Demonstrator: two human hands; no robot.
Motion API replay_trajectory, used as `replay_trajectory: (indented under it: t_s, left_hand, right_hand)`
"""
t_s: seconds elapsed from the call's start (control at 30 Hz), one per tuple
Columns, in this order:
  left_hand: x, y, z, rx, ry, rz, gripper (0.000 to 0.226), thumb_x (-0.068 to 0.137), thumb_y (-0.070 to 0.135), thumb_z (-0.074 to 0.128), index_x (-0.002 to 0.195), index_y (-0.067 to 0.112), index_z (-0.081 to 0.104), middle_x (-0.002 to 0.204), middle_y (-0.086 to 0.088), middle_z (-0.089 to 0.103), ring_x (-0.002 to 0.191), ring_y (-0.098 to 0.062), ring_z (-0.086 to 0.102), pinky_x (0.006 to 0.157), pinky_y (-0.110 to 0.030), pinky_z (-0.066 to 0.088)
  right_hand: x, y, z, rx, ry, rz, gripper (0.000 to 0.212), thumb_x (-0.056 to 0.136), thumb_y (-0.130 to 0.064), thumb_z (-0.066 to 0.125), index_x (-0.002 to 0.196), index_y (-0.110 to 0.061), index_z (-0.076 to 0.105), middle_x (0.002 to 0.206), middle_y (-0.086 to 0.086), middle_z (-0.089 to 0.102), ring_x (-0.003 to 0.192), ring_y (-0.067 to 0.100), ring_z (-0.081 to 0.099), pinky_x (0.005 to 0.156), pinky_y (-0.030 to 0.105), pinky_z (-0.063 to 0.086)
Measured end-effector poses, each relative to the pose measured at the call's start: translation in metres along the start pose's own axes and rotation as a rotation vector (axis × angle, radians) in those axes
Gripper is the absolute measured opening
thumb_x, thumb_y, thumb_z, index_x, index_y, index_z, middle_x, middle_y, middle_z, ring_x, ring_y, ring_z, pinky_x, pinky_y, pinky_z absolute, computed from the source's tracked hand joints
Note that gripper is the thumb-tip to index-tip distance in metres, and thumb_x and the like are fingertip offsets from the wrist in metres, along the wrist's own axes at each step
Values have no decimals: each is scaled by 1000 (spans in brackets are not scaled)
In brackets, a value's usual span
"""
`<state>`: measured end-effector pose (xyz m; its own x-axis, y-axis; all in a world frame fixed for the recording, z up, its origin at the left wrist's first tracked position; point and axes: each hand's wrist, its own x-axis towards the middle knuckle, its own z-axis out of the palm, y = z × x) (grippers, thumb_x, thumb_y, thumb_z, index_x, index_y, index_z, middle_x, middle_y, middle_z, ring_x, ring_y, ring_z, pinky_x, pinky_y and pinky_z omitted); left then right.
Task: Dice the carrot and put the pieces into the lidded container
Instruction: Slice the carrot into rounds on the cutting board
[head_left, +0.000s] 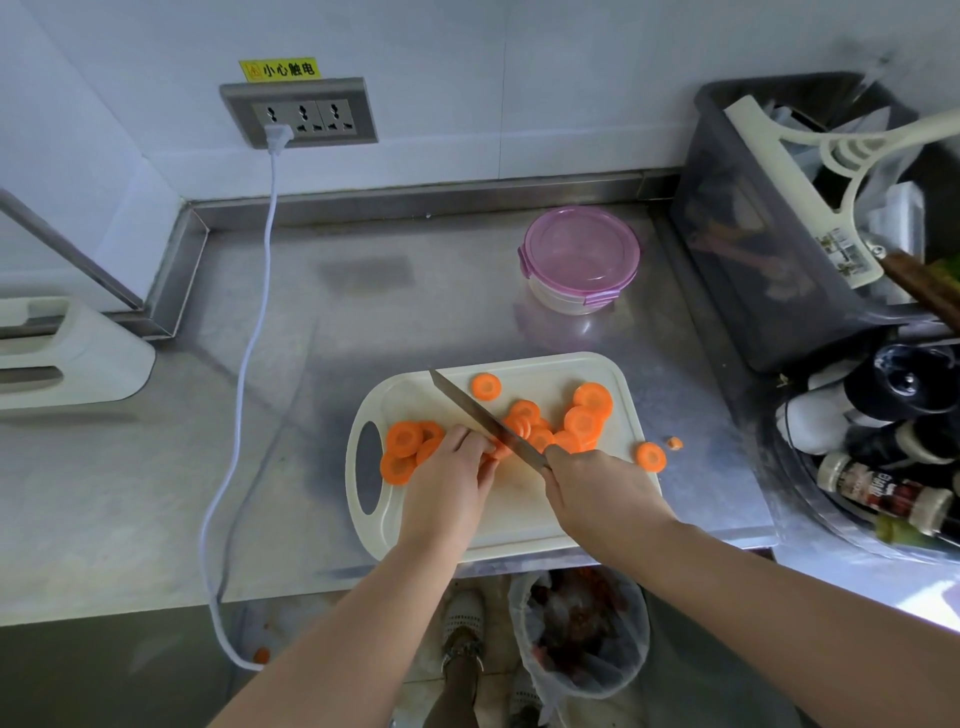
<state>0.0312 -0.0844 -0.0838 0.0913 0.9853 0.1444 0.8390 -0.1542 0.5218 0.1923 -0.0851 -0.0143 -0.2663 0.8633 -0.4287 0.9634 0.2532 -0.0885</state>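
On the cream cutting board (519, 525), set at the front edge of the steel counter (156, 467), the carrot lies as carrot rounds (582, 421) scattered on both sides of the blade. One small piece (674, 443) has strayed onto the counter just beside the board's right edge.

The left hand (447, 478) has its fingers curled down onto a few rounds beside the blade, pinning them. The right hand (597, 488) is wrapped round the handle of the knife (483, 415), and the handle itself is hidden in the fist.

The knife's long axis runs diagonally across the board. Its tip points away from the person and to the left, and its heel is at the right hand.

The step in hand appears to be cutting the rounds down into dice, and most of them are whole as yet. The lidded container (579, 260) stands behind the board, well apart, with its pink lid on.

The next move likely calls for short downward cuts just beside the left fingertips, which need to stay tucked back. The lid must come off before any pieces go in.
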Motion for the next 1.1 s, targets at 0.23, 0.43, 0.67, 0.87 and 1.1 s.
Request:
replay_trajectory:
  t_s: [0.23, 0.43, 0.67, 0.87, 1.1]
  left_hand:
    - [1, 0, 1, -40, -24, -32, 8, 87, 20, 66, 87, 12, 65, 94, 0, 61, 74, -21, 62, 57, -30, 47]
    - [0, -2, 1, -37, -43, -46, 7, 89, 20, 63, 89, 13, 64, 94, 0, 60, 75, -21, 61, 57, -33, 44]
    - [-2, -4, 3, -80, 32, 11, 6, 82, 16, 71, 85, 13, 67, 86, 0, 62, 65, -21, 62, 47, -31, 47]
    - [-4, -8, 6, -51, 104, 80, 20, 88, 28, 58, 86, 11, 69, 87, 1, 64, 65, -17, 64, 46, -30, 52]
    - [-4, -8, 7, -33, 74, 81, 9, 78, 11, 75, 84, 11, 68, 88, 0, 64, 65, -20, 65, 42, -29, 50]
  right_hand:
    - [7, -2, 8, -29, -63, 18, 21, 98, -11, 38, 119, -11, 42, 66, -1, 33, 52, 18, 36, 43, 27, 25]
    - [18, -7, 19, -9, -132, 17, 27, 95, -6, 43, 122, -10, 41, 81, 2, 43, 70, 23, 50, 51, 30, 37]
    - [20, -2, 16, 101, -19, 39, 27, 104, -27, 29, 119, -13, 46, 105, 8, 58, 89, 27, 61, 63, 31, 40]
    - [7, -1, 1, 160, 70, 25, 22, 103, -30, 29, 104, -17, 46, 71, 0, 41, 67, 27, 48, 44, 28, 23]
    - [0, -1, 1, 86, 27, 3, 21, 103, -28, 27, 104, -17, 45, 65, -3, 36, 65, 25, 49, 43, 28, 25]
